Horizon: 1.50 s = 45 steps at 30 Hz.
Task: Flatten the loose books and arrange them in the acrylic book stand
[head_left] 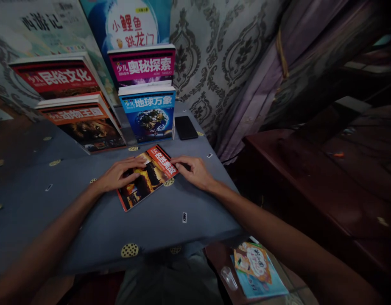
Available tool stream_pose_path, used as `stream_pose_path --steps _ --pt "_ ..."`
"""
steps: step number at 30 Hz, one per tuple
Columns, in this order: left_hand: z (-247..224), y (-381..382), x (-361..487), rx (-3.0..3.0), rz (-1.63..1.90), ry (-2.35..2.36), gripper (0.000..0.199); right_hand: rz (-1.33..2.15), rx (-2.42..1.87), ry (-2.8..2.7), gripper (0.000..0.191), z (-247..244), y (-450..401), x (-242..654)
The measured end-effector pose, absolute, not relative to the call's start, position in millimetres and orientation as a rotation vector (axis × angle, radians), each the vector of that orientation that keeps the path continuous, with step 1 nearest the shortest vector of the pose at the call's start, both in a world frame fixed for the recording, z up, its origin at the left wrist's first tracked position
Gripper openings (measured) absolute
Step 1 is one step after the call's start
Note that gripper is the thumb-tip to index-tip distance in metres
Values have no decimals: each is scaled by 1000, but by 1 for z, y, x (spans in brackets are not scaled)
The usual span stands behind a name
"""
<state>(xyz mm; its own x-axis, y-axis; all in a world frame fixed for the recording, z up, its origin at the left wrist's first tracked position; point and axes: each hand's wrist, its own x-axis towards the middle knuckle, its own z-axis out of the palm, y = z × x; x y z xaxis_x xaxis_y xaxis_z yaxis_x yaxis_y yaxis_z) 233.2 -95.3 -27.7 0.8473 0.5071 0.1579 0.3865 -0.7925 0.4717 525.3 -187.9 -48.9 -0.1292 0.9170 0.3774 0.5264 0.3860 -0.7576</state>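
Note:
A paperback book [153, 174] with a red title band and a golden picture cover lies slanted on the cloth-covered table [157, 228]. My left hand [121, 173] rests on its left part, fingers stretched out over the cover. At the book's right edge, my right hand [192, 170] has thumb and forefinger closed on the edge by the title. Behind the book stand two upright stacks: a blue book [149, 116] before a magenta one [144, 67], and an orange book with a lion [87, 127] before a red one [62, 78].
Taller picture books [132, 23] lean behind the stacks against the patterned wall. A black phone [186, 128] lies right of the blue book. A purple curtain [246, 97] and dark red furniture [297, 169] stand at right. Below the table edge lie more books [257, 271] and a clear cup [229, 278].

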Motion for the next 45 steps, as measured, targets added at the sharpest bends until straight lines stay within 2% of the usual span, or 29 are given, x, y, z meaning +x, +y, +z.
stream_pose_path --steps 5,10,17,22,28,36,45 --pt "-15 -117 251 2715 330 824 45 678 -1296 -1696 27 -47 -190 525" --pt "-15 -165 288 3058 263 912 57 843 -1230 -1593 27 -52 -187 525" --pt "-20 -184 311 3262 153 942 32 713 -1189 -1730 28 -56 -177 525" --pt "-28 -186 314 3357 169 916 31 598 -1182 -1953 34 -58 -148 518" --pt "-25 -185 313 3379 134 838 31 541 -1251 -2055 31 -57 -117 510" --pt "-15 -182 313 3298 78 860 34 526 -1214 -2057 32 -61 -119 513" --pt "-12 -183 315 3272 21 885 28 582 -1150 -2066 33 -60 -130 521"
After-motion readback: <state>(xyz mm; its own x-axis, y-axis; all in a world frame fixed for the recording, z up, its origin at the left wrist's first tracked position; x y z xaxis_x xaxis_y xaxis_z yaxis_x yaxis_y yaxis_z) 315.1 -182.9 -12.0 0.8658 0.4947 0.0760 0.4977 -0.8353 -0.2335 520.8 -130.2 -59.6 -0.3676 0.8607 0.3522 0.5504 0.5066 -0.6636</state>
